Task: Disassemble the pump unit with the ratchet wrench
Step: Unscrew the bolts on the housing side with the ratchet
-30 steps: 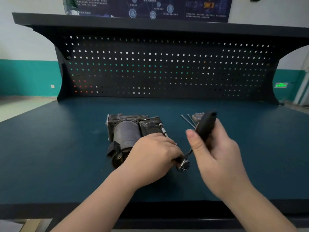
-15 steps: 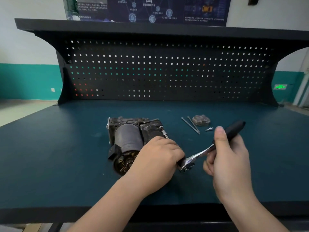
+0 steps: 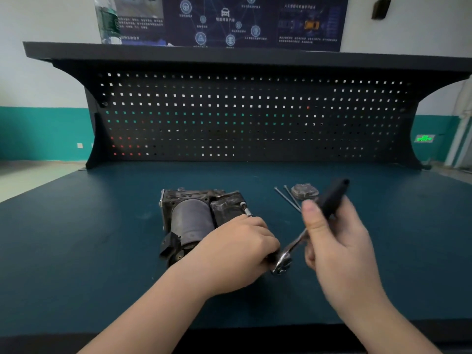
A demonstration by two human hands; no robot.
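Our left hand clenched on the pump unit on the desk, right hand grasping the ratchet wrench handle, wrench head beside our left grip.

head view | head-worn | faces forward-down | near workbench

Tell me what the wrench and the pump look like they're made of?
The wrench looks like shiny bare metal at the head and shaft, since it glints; its grip is matte black, probably rubber or plastic. The pump seems to be dull grey cast metal, scuffed and grimy, with a smooth dark cylinder that could be painted metal or plastic. The right hand holds the wrench's grip.
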